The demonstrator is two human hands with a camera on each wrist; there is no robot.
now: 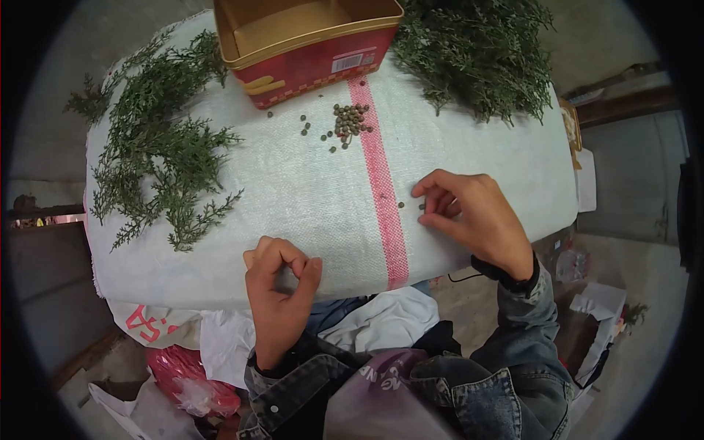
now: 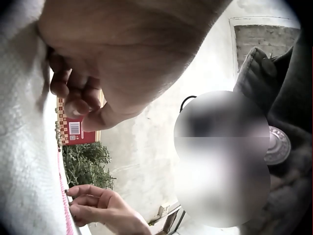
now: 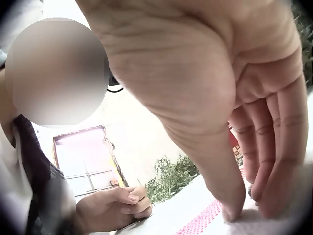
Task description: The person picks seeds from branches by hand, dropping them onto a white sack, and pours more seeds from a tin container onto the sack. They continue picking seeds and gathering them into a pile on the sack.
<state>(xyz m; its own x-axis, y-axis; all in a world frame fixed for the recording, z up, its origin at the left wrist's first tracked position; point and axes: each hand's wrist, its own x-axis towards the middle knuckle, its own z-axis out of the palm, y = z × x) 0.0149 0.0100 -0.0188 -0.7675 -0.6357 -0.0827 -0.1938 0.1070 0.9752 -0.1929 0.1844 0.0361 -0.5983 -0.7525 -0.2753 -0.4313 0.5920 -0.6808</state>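
Observation:
My right hand (image 1: 477,216) reaches low over the white woven sack (image 1: 308,198), thumb and index fingertips apart. Between those fingertips lies one small round dark seed (image 1: 422,207); another seed (image 1: 401,205) sits just left of them, by the pink stripe (image 1: 386,213). At the sack's near edge rests my left hand (image 1: 282,290), its fingers loosely curled, with nothing visible in it. Farther back, a cluster of similar olive-brown seeds (image 1: 350,121) lies on and beside the stripe, several scattered to its left.
Behind the cluster stands a red and gold open tin box (image 1: 315,70). Green conifer sprigs (image 1: 158,147) spread over the left side, and a thicker pile of sprigs (image 1: 477,55) lies at the back right. Below the near edge are white cloth (image 1: 389,319) and a red plastic bag (image 1: 191,381).

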